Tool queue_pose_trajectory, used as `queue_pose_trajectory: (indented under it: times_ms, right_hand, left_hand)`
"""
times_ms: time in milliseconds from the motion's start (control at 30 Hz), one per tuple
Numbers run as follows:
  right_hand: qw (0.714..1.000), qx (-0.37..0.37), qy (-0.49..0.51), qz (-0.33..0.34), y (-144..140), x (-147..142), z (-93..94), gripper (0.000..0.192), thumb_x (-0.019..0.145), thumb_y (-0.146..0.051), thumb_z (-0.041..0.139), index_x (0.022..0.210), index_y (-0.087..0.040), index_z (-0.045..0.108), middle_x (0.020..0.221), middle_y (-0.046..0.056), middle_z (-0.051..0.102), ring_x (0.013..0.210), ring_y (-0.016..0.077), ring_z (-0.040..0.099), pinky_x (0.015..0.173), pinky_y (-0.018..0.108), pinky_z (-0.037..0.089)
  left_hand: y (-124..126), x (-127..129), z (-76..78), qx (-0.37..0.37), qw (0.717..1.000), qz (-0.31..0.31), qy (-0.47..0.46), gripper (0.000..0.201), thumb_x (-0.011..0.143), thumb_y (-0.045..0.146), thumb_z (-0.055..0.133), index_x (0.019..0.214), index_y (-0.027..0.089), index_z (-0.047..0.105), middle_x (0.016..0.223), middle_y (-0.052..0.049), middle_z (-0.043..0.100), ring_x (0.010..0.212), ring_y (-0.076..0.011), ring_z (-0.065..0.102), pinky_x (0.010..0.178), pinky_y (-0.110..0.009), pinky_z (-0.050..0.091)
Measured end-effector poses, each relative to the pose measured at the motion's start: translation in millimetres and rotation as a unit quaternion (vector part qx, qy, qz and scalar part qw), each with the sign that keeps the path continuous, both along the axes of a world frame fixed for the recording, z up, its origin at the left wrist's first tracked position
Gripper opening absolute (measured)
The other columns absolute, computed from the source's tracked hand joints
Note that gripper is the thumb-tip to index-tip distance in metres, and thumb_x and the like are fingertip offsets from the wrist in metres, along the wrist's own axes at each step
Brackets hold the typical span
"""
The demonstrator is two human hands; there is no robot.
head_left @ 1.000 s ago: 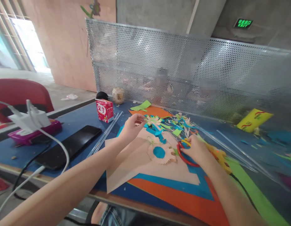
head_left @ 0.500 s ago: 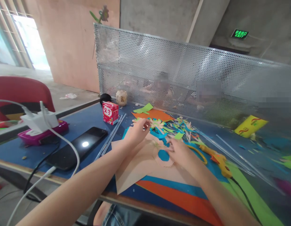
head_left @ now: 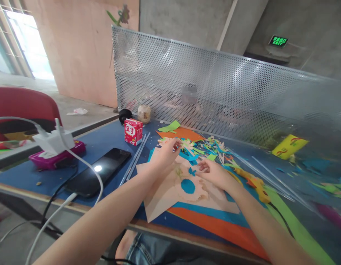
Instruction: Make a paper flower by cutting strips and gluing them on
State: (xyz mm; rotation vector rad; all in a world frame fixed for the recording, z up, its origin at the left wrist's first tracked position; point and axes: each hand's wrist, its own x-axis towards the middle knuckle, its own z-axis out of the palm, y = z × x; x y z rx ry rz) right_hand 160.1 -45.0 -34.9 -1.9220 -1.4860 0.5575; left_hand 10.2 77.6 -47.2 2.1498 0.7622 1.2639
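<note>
A: Where are the hands?

B: Both over the pale beige paper sheet (head_left: 165, 187) that lies near the front edge of the blue bench (head_left: 104, 138). The left hand (head_left: 166, 152) is at the sheet's far end, its grip pressed together on a small cream paper flower (head_left: 187, 144) at the fingertips, though whether it truly holds the flower or only touches it I cannot tell.

A: And the right?

B: The right hand (head_left: 213, 172) rests just past a cream fringed paper disc with a blue centre (head_left: 189, 187), fingers curled loosely inward; nothing shows pinched in its grip. The disc lies flat on the beige sheet, near the wrist.

A: What is around them?

B: A heap of blue, green and cream paper scraps (head_left: 211, 149) lies beyond the hands. An orange-and-yellow glue gun (head_left: 255, 183) lies to the right. At the left are a black phone (head_left: 100, 173) with a white cable (head_left: 76, 162), thin clear sticks (head_left: 136, 156) and a small red carton (head_left: 133, 131).
</note>
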Motion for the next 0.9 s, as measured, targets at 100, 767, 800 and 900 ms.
queue_pose_trajectory:
  times_ms: [100, 767, 800, 900]
  right_hand:
    - [1.0, 0.002, -0.001, 0.018, 5, -1, -6.4, 0.026, 0.06, -0.02, 0.067, 0.082, -0.015, 0.054, 0.071, 0.0, 0.057, 0.065, 0.0134, 0.057, 0.057, 0.025, 0.046]
    - [0.903, 0.348, -0.18, 0.178, -75, -64, 46.3, 0.011, 0.077, -0.014, 0.057, 0.08, -0.024, 0.054, 0.077, -0.001, 0.06, 0.082, 0.0157, 0.055, 0.082, 0.035, 0.042]
    - [0.892, 0.368, -0.189, 0.183, -78, -64, 47.5, 0.015, 0.076, -0.012, 0.057, 0.083, -0.025, 0.054, 0.078, -0.001, 0.06, 0.085, 0.016, 0.055, 0.084, 0.035, 0.042]
    - [0.89, 0.363, -0.184, 0.206, -75, -59, 47.2, 0.02, 0.076, -0.01, 0.056, 0.086, -0.026, 0.054, 0.082, -0.001, 0.062, 0.091, 0.0166, 0.055, 0.085, 0.035, 0.043]
  left_hand:
    - [1, -2, 1.6, -0.008, 1.0, 0.008, -0.019, 0.011, 0.073, 0.013, 0.049, 0.08, 0.018, 0.054, 0.076, -0.002, 0.061, 0.068, -0.0126, 0.056, 0.066, -0.025, 0.044]
    - [29, 1, -11.6, -0.139, 0.969, 0.094, -0.182, 0.01, 0.07, 0.022, 0.053, 0.078, 0.017, 0.051, 0.079, -0.003, 0.059, 0.062, -0.0104, 0.055, 0.059, -0.023, 0.045]
    - [29, 1, -12.4, -0.142, 0.969, 0.09, -0.179, 0.01, 0.069, 0.022, 0.054, 0.078, 0.017, 0.051, 0.079, -0.003, 0.059, 0.062, -0.0104, 0.055, 0.058, -0.023, 0.044]
    - [29, 0, -14.1, -0.151, 0.969, 0.084, -0.175, 0.011, 0.069, 0.023, 0.055, 0.077, 0.017, 0.051, 0.078, -0.002, 0.059, 0.062, -0.0106, 0.054, 0.057, -0.023, 0.044]
